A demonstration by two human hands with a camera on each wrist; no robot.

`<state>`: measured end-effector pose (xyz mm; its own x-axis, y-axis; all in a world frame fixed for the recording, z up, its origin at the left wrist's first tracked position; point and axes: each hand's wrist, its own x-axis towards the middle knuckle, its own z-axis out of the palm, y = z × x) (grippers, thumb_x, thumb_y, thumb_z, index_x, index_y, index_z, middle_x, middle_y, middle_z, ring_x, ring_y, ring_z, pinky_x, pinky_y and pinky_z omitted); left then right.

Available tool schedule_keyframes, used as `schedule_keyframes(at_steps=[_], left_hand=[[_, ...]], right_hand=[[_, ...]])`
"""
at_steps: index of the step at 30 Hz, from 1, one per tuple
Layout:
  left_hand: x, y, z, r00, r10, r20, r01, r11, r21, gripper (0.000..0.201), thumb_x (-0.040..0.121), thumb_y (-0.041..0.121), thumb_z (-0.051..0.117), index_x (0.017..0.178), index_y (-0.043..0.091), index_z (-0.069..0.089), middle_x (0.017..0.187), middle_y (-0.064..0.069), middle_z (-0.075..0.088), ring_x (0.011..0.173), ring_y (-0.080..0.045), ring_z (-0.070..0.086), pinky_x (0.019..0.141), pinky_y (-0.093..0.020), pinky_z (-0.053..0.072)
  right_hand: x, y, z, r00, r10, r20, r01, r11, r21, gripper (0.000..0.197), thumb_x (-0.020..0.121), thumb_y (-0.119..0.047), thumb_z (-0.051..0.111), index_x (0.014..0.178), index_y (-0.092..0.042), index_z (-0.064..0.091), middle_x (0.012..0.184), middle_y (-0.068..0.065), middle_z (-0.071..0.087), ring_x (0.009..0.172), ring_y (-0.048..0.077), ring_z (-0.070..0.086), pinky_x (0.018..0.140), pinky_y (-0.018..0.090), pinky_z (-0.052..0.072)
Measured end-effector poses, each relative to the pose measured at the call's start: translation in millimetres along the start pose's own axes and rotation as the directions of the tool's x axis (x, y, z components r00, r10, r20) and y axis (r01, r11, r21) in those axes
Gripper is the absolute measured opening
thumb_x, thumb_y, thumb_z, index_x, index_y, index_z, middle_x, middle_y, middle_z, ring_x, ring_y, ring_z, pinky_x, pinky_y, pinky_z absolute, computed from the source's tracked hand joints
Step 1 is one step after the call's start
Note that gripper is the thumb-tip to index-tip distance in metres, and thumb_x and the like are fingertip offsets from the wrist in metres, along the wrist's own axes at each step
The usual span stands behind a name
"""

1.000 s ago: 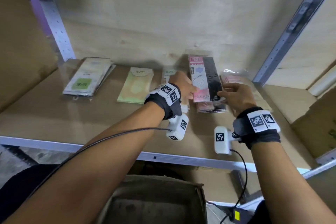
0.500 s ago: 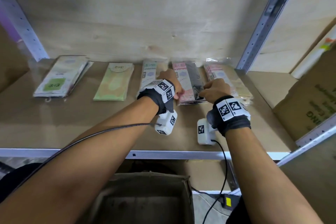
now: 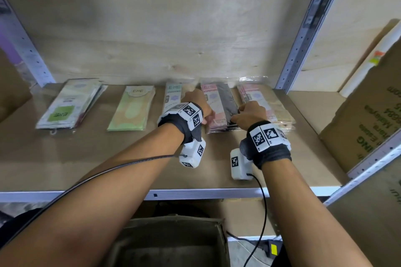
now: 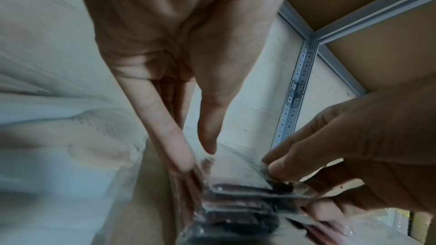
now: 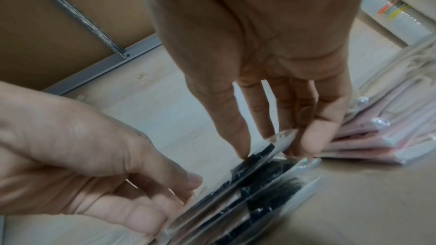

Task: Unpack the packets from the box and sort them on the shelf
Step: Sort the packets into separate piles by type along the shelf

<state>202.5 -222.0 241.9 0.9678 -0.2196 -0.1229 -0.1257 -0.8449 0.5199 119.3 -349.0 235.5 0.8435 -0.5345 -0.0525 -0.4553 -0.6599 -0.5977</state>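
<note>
A stack of pink-and-black packets (image 3: pixel 219 106) lies on the wooden shelf (image 3: pixel 108 162), right of middle. My left hand (image 3: pixel 208 115) grips its near left edge, thumb on top and fingers curled at the side (image 4: pixel 195 156). My right hand (image 3: pixel 235 118) pinches the clear plastic edge of the top packet (image 5: pixel 259 157) between thumb and fingers (image 5: pixel 276 146) at the near right corner. That top packet sits slightly lifted on the pile. The open cardboard box (image 3: pixel 169 243) stands below the shelf, its inside dark.
Other packets lie in a row along the shelf's back: a green-labelled stack (image 3: pixel 67 104), a green-yellow packet (image 3: pixel 132 110), a pale blue packet (image 3: pixel 173 95) and a pink stack (image 3: pixel 264 102). A metal upright (image 3: pixel 303 28) and a printed carton (image 3: pixel 373 119) stand at the right.
The pink-and-black packet that both hands held up a second ago has come down onto its stack. Both hands have slid back to the stack's near end.
</note>
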Motion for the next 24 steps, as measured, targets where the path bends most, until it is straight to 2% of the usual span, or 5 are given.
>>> schedule_keyframes(at_steps=[2, 7, 15, 19, 24], left_hand=[[-4, -2, -8, 1.0, 0.021, 0.004, -0.021, 1.0, 0.011, 0.036, 0.078, 0.033, 0.082, 0.085, 0.004, 0.062, 0.088, -0.006, 0.07, 0.064, -0.017, 0.068, 0.045, -0.022, 0.053], [-7, -34, -43, 0.996, 0.052, -0.074, -0.069, 0.968, -0.243, 0.039, 0.086, 0.026, 0.074, 0.108, -0.006, 0.068, 0.103, -0.018, 0.073, 0.092, -0.033, 0.072, 0.085, -0.036, 0.058], [-22, -146, -95, 0.955, -0.12, -0.271, -0.082, 0.771, -0.631, 0.008, 0.088, 0.007, 0.068, 0.082, 0.005, 0.072, 0.07, -0.013, 0.073, 0.063, -0.023, 0.071, 0.066, -0.033, 0.061], [-30, -207, -117, 0.899, -0.214, -0.381, -0.075, 0.785, -0.615, 0.013, 0.082, 0.018, 0.072, 0.069, 0.021, 0.074, 0.064, 0.0, 0.074, 0.066, -0.018, 0.075, 0.064, -0.03, 0.062], [-32, -263, -164, 0.825, -0.286, -0.487, 0.004, 0.865, -0.501, 0.023, 0.079, 0.032, 0.069, 0.083, 0.009, 0.074, 0.083, -0.007, 0.074, 0.076, -0.022, 0.065, 0.072, -0.031, 0.051]], right_hand=[[-2, -1, -3, 0.999, -0.035, -0.014, 0.034, 0.999, -0.03, 0.038, 0.087, -0.018, 0.069, 0.12, -0.002, 0.061, 0.12, 0.015, 0.063, 0.11, 0.03, 0.06, 0.094, 0.034, 0.051], [-8, -10, -6, 0.979, -0.175, -0.103, 0.179, 0.983, 0.038, 0.037, 0.087, -0.016, 0.067, 0.123, -0.011, 0.064, 0.124, 0.007, 0.065, 0.113, 0.022, 0.06, 0.098, 0.031, 0.048], [-37, -42, 21, 0.923, -0.384, -0.027, 0.369, 0.863, 0.345, 0.012, 0.09, -0.013, 0.067, 0.085, -0.024, 0.067, 0.081, -0.009, 0.068, 0.081, 0.013, 0.068, 0.077, 0.021, 0.053], [-54, -68, 41, 0.905, -0.42, 0.063, 0.321, 0.774, 0.546, 0.008, 0.092, -0.003, 0.062, 0.098, -0.001, 0.067, 0.081, 0.01, 0.072, 0.068, 0.022, 0.067, 0.067, 0.031, 0.056], [-69, -117, 77, 0.865, -0.468, 0.183, 0.283, 0.755, 0.591, 0.013, 0.094, -0.002, 0.058, 0.103, 0.005, 0.064, 0.078, 0.016, 0.069, 0.065, 0.024, 0.062, 0.059, 0.027, 0.054]])
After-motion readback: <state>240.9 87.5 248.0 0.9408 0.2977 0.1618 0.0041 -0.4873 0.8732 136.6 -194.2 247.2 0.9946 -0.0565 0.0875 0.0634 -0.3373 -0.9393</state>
